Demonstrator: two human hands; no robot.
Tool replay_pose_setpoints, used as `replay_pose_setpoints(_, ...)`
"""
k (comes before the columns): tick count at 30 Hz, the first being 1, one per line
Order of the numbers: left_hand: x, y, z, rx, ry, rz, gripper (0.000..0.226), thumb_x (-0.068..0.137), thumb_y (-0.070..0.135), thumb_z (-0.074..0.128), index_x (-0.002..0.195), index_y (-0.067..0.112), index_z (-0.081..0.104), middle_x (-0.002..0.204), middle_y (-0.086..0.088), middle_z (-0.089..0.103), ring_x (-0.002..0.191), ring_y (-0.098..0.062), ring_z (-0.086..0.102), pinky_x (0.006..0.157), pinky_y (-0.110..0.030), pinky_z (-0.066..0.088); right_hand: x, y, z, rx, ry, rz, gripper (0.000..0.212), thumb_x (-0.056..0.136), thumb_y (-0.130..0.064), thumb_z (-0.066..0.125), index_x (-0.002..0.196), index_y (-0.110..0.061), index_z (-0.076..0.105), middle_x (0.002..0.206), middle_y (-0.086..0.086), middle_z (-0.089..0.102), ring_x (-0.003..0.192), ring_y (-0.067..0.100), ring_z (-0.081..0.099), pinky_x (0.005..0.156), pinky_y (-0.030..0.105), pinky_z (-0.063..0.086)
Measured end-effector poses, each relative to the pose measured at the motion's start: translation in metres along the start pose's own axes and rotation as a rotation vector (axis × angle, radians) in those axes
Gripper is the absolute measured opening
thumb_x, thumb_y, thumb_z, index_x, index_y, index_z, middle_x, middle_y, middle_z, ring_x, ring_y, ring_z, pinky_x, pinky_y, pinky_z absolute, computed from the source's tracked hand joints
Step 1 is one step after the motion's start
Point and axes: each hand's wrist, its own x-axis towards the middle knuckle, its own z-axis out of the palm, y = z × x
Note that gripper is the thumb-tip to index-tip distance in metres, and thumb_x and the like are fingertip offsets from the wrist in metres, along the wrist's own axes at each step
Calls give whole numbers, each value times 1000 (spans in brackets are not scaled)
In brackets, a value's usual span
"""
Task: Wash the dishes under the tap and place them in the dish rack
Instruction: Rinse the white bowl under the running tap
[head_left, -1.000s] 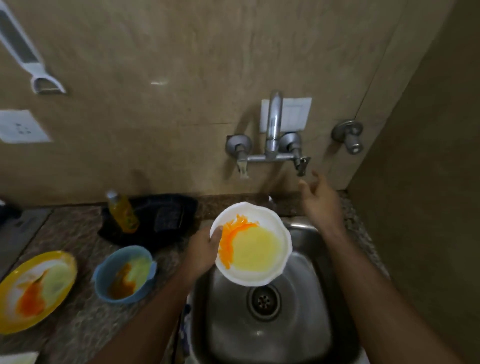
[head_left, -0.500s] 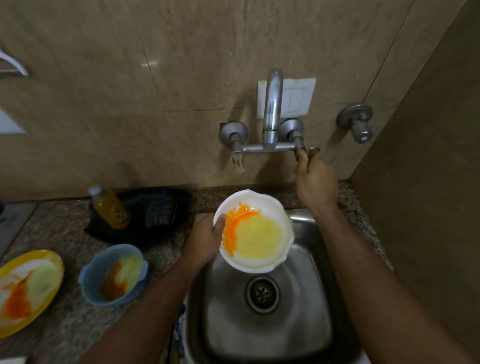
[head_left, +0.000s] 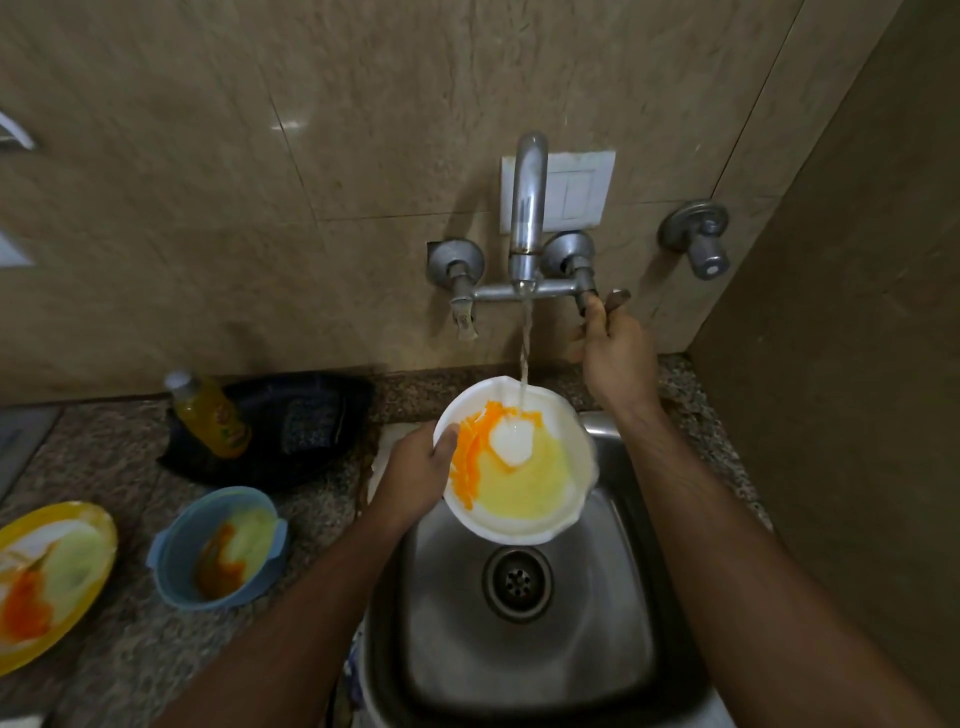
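Head view: left hand (head_left: 415, 473) grips the white bowl (head_left: 519, 462) by its left rim, thumb hooked over the edge, fingers out of sight beneath. Bowl held above the back half of the sink (head_left: 628, 597), not touching it, smeared orange on the left and yellow across the floor. Right hand (head_left: 615, 353) curled round the right tap handle (head_left: 597, 301), fingers closed on it. Tap (head_left: 527, 208) running; a thin stream (head_left: 525, 353) lands on the bowl's far inner side, where a clean white patch shows.

Step in hand, as I judge it: setting the flow and starting the rinse of the first dish.

- Keep the stream modest; a harder flow on a shallow bowl likely splashes over the back edge of the counter (head_left: 337, 514)
- Tilt the bowl toward the drain (head_left: 517, 577) so loosened residue runs off, not pools
- Rotate the rim through the stream; the orange streak by the thumb is furthest from the water
- Once the flow is set, free the right hand for rubbing
- One-handed rim grip looks slippery when wet; hold low over the basin

Waiting near the counter's left edge: blue bowl (head_left: 218, 545) and yellow plate (head_left: 52, 577), both soiled. Yellow bottle (head_left: 210, 415) stands by the counter's back edge. Dish rack not identifiable
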Motion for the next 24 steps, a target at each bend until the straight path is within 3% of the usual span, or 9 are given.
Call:
replay_pose_setpoints(3,0,2,-1,-7,-3,2,36,102,38,45,90,16,71,82,1,72,78,-15,69,76,-40,58,-10,6,1,-16,-12,71,43,99,-50,35,94,-19,65,81,2,69,76,25,65,67,34,48)
replay_pose_setpoints(7,3,4,-4,-22,-12,-16,38,102,39,45,87,16,70,80,0,72,78,-17,69,77,-41,57,-59,16,7,-136,135,-27,21,95,-27,50,89,-12,63,79,8,66,72,29,61,59,30,36)
replay_pose_setpoints(9,5,7,-5,-72,-20,-58,39,101,42,46,88,16,71,81,-1,73,78,-17,70,78,-40,58,-80,22,15,-209,-30,-161,18,92,-22,50,90,-13,65,85,7,65,74,26,62,61,31,42)
replay_pose_setpoints(11,5,12,-3,-106,-27,-75,39,101,41,48,86,13,71,80,-3,73,78,-17,70,78,-37,57,-89,31,28,-407,-309,-252,27,88,-20,49,109,-13,65,108,10,61,94,27,61,77,35,48)
replay_pose_setpoints(13,6,17,1,-118,-65,-70,40,101,40,48,86,12,72,80,-4,74,79,-17,70,78,-35,55,-95,34,40,-521,-435,-306,44,86,-16,50,128,-6,55,124,16,54,109,33,56,91,40,47)
replay_pose_setpoints(15,9,22,7,-125,-96,-64,41,100,41,48,84,13,72,81,-3,74,80,-15,70,78,-33,54,-103,32,52,-568,-519,-450,52,87,-17,45,134,6,48,127,26,53,110,41,55,98,46,44)
replay_pose_setpoints(18,15,20,9,-135,-72,-47,39,101,37,48,77,16,69,78,-2,73,77,-15,67,75,-32,52,-116,39,54,-561,-750,-647,61,97,-36,28,147,-1,35,150,22,36,130,37,41,113,44,31)
replay_pose_setpoints(21,16,17,9,-116,-86,-47,38,101,38,48,77,17,69,77,-2,73,75,-16,68,73,-32,53,-110,61,38,-584,-799,-572,74,93,-55,11,158,-18,12,164,7,11,150,26,15,120,39,14)
replay_pose_setpoints(24,20,20,16,-84,-121,-27,37,101,38,48,85,14,72,82,-5,74,81,-19,69,77,-35,53,-104,60,45,-593,-760,-435,83,88,-63,2,158,-18,1,165,4,-2,152,23,-1,123,41,6)
